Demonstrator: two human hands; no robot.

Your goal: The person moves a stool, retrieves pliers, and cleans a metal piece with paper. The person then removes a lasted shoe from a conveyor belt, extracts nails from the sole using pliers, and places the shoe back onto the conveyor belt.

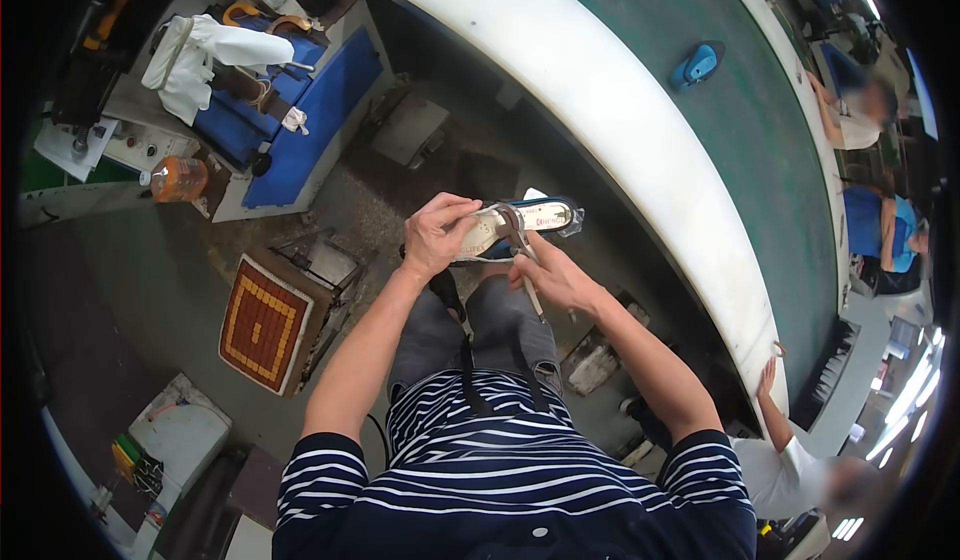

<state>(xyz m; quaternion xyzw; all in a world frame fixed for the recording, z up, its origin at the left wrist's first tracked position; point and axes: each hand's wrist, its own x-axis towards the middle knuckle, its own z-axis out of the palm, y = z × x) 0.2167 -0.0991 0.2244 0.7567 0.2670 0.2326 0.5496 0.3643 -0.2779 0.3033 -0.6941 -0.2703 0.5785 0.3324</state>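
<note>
My left grip point(436, 234) pinches the shoe point(547, 217), my right grip point(560, 277) clamps the tool point(511, 224) across it; slack pinching could let the tool skid.

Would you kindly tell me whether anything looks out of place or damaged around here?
Possibly: a crumpled, clear-looking scrap, perhaps film, juts from the far tip of the held shoe, which looks untidy. Nothing is plainly spilled or broken.
</note>
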